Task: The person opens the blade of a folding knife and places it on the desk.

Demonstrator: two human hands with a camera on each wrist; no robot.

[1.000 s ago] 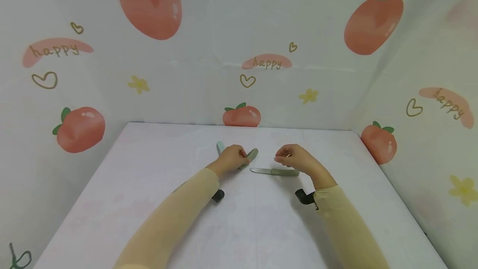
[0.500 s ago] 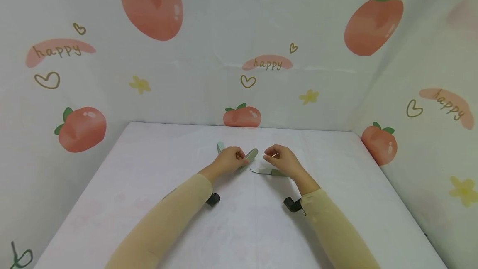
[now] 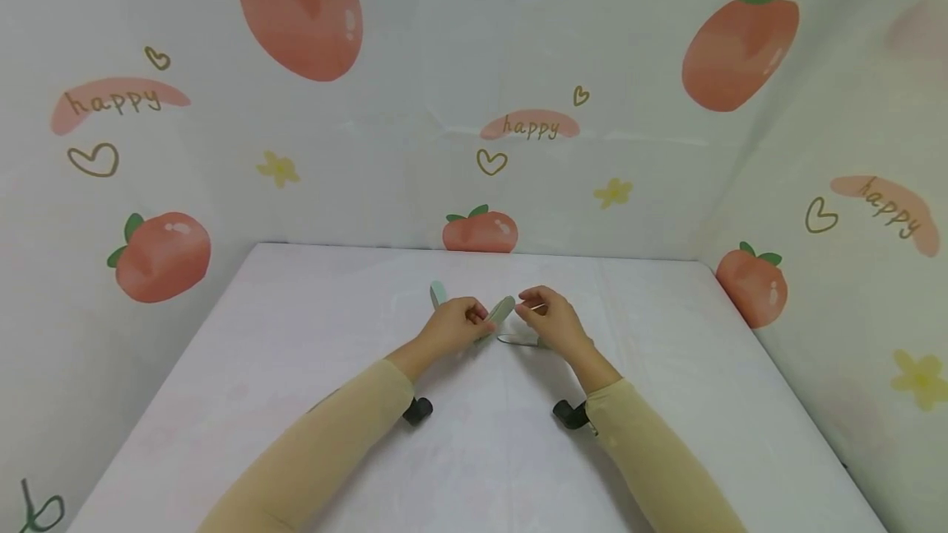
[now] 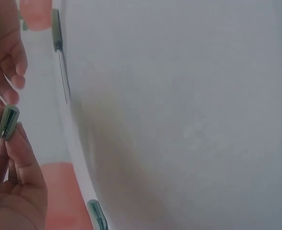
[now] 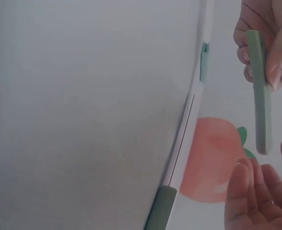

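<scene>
My left hand pinches a green knife sheath and holds it tilted up above the white table. In the left wrist view the sheath shows end-on between my thumb and fingers. My right hand hovers just right of the sheath's tip, fingers loosely curled and holding nothing. Under it lies a knife with a green handle, partly hidden by the hand. The right wrist view shows the sheath, the knife's handle and its blade.
A second, pale blue-green sheath lies on the table behind my left hand and also shows as the pale sheath in the right wrist view. Fabric walls printed with peaches close in the table on three sides.
My right hand has moved left over the knife, close to the sheath's tip. My left hand has kept hold of the sheath almost in place.
</scene>
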